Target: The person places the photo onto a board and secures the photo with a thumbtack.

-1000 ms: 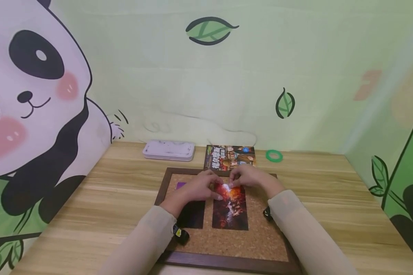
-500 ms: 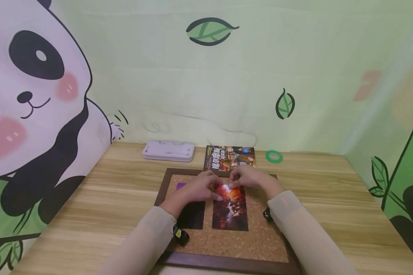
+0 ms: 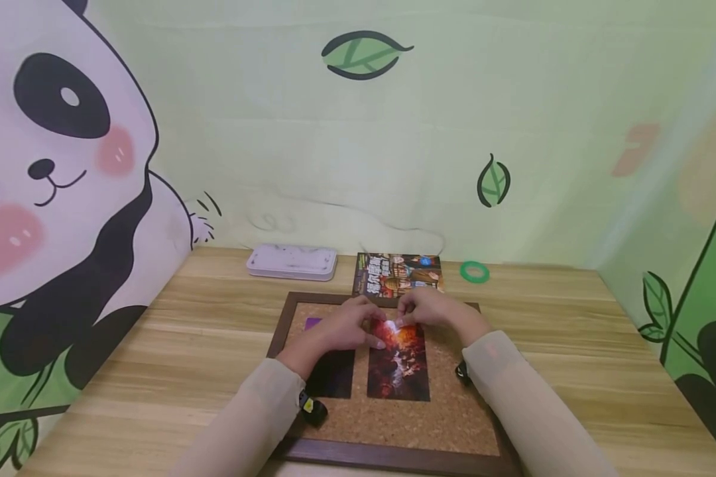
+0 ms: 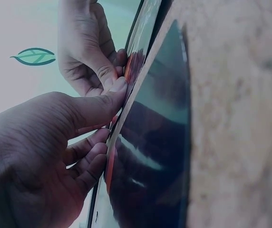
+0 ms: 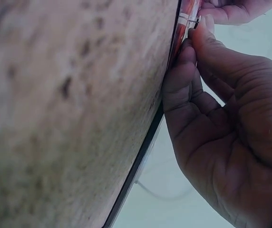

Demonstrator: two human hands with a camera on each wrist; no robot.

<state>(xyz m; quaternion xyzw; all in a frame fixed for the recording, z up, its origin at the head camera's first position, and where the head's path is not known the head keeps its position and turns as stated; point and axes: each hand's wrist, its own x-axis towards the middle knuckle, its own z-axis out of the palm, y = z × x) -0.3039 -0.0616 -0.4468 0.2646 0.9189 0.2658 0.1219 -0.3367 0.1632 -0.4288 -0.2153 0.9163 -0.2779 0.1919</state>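
My right hand (image 3: 425,306) pinches a small push pin (image 5: 191,20) between thumb and index finger. In the right wrist view the pin's thin shaft points at the surface of a glossy photo (image 3: 398,371) with a fiery red and dark cloud picture. This photo lies upright on a framed cork board (image 3: 423,424), and the pin is at its top edge. Left of the pin, my left hand (image 3: 353,323) rests with thumb and fingertips on the photo's upper left part. A second, dark photo (image 3: 334,381) with a purple top lies beside it, partly under my left wrist.
Behind the board lie a pale tin case (image 3: 292,262), a printed picture booklet (image 3: 396,271) and a green tape ring (image 3: 474,271). The board's brown frame (image 3: 394,456) rests on a wooden table (image 3: 185,344), with a green panda backdrop (image 3: 262,132) at the back.
Both hands stay at the photo's top edge with almost no movement. The view shifts only slightly.
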